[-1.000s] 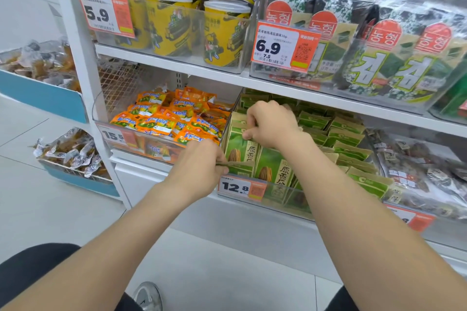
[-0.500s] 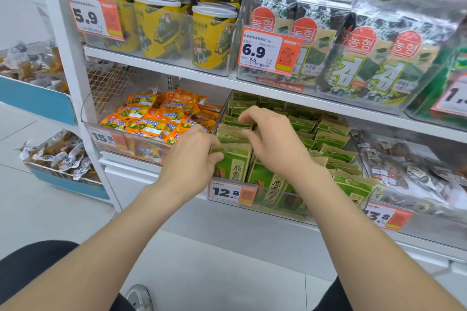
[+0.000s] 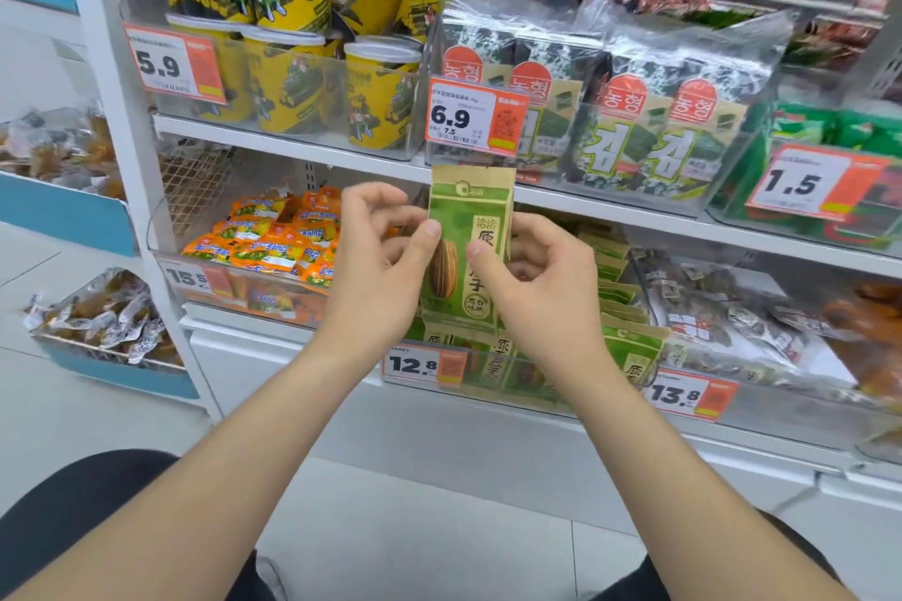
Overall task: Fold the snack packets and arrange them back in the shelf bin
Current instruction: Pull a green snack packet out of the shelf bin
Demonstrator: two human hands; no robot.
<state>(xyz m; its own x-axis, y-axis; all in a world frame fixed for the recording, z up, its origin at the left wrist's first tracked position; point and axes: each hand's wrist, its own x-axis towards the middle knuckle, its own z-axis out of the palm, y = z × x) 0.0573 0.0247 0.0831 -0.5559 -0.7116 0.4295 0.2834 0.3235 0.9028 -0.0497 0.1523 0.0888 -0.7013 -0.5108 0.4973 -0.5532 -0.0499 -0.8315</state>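
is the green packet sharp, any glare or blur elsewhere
Head view: green packet fairly sharp, large print legible; glare streaks the clear seaweed bags; goods at far right look soft and smeared; white upright leans, likely wide-lens distortion.

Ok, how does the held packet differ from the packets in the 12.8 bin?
The held packet stands alone, upright and flat, pinched by left hand and right hand; the bin packets sit packed in rows, untouched, partly hidden. Both share the green-and-tan seed design.
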